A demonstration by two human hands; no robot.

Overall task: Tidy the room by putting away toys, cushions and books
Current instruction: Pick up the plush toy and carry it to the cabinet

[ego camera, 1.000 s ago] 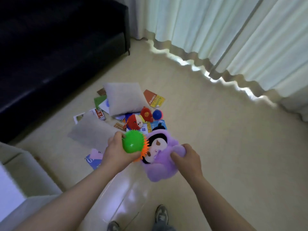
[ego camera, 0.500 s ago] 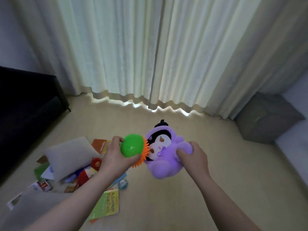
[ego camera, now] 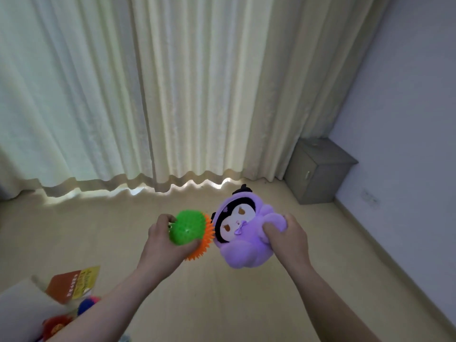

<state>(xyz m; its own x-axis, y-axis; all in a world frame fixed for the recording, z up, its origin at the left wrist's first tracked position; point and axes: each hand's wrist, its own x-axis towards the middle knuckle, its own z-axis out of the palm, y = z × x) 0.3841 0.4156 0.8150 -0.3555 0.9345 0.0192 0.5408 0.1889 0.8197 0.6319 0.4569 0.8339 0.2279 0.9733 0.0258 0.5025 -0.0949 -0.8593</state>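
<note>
right grip (ego camera: 287,239) on plush (ego camera: 240,239), seemingly head-up

You can read no text here with any certainty. The only print you have in sight is on the book (ego camera: 74,283) lying at the near left. Its orange half carries a column of pale characters, and its yellow half carries a few lines of darker lettering. Both are too blurred and too small for you to make out a single word.
</note>
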